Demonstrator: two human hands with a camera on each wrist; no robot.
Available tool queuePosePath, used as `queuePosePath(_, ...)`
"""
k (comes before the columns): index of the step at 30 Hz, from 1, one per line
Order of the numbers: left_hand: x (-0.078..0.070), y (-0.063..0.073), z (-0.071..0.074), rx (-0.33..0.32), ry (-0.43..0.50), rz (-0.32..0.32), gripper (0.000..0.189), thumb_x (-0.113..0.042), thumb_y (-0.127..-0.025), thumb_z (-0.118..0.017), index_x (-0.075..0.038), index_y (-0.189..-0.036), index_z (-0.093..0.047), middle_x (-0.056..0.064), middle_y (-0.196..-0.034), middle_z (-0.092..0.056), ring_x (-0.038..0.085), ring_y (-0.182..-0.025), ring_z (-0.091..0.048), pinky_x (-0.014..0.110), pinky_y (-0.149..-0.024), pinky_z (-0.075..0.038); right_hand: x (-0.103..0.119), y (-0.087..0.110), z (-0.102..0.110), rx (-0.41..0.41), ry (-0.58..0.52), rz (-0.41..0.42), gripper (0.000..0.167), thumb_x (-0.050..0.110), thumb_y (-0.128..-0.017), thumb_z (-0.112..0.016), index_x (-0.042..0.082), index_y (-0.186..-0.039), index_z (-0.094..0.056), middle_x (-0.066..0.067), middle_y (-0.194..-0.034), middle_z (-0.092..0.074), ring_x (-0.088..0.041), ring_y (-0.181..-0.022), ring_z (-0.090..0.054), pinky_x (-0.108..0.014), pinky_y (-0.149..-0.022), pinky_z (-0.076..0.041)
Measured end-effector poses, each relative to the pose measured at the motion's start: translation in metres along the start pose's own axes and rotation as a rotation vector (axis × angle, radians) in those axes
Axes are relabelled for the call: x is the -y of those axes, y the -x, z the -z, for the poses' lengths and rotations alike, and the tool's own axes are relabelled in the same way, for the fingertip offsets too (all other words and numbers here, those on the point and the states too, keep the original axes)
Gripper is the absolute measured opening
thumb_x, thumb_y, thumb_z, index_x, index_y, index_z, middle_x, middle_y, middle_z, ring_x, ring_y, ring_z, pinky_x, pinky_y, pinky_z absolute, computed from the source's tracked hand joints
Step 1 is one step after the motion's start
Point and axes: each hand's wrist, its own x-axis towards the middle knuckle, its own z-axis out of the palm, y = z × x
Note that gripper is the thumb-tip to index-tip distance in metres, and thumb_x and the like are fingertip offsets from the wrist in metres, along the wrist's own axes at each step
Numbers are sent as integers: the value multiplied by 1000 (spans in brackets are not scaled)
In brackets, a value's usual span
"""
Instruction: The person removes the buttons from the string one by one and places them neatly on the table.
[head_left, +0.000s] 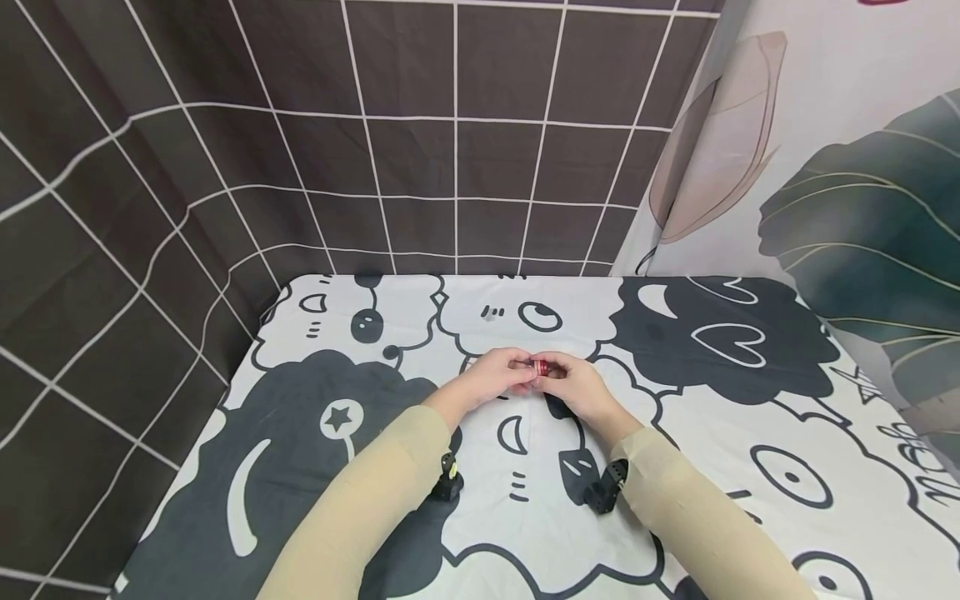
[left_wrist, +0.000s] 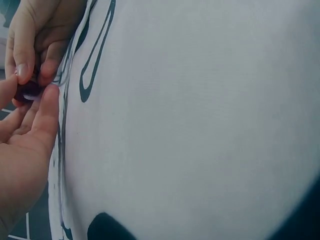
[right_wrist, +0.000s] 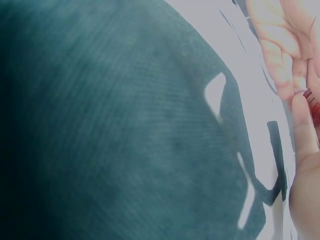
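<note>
A small red round object [head_left: 540,367] with pale bands is between both hands, just over the cloth near the middle of the head view. My left hand [head_left: 489,377] pinches it from the left with thumb and fingertips. From the other side, my right hand [head_left: 583,387] grips it between thumb and fingers. The left wrist view catches a dark, shiny end of the red object [left_wrist: 30,91] among the fingertips. Only a ridged red edge [right_wrist: 315,106] shows at the border of the right wrist view. Fingers hide most of it, so I cannot tell its exact kind.
A white and dark grey cartoon-print cloth [head_left: 517,517] covers the table. Behind and to the left hangs a dark grid-patterned curtain [head_left: 495,158]. A pale leaf-print curtain [head_left: 825,117] borders the right side. Dark wrist cameras [head_left: 606,487] sit under both sleeves.
</note>
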Motion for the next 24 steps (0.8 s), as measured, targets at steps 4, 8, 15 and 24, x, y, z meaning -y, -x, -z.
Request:
queuePosePath(4, 3, 1, 2, -11, 10, -1, 30, -9, -92, -59, 5, -118, -57, 10, -97, -67, 18, -82, -65, 27, -74, -53, 0, 0, -1, 3, 9, 0, 39, 20, -78, -77, 9, -113, -66, -3, -91, -65, -16, -77, -56, -28, -69, -46)
queuePosePath(8, 4, 1, 3, -28, 15, 0, 28, -10, -91, -61, 4, -116, -59, 8, -94, -67, 15, -79, -64, 26, -73, -53, 1, -1, -1, -4, 17, 2, 38, 20, -78, -77, 9, -113, -66, -3, -88, -65, -16, -75, -56, -27, -68, -46)
queuePosePath(15, 5, 3, 4, -37, 24, 4, 29, -10, -90, -63, 3, -115, -59, 7, -93, -65, 13, -77, -63, 26, -73, -53, 2, 0, -1, 5, 29, -3, 37, 20, -78, -75, 9, -113, -66, -3, -88, -65, -16, -76, -56, -28, -69, -46)
queuePosePath(24, 7, 3, 7, -48, 9, 9, 31, -12, -88, -65, 2, -115, -59, 8, -94, -65, 18, -81, -64, 27, -74, -53, 0, -2, -3, -1, 13, -17, 37, 21, -79, -75, 9, -113, -67, -3, -90, -66, -15, -76, -57, -27, -70, -46)
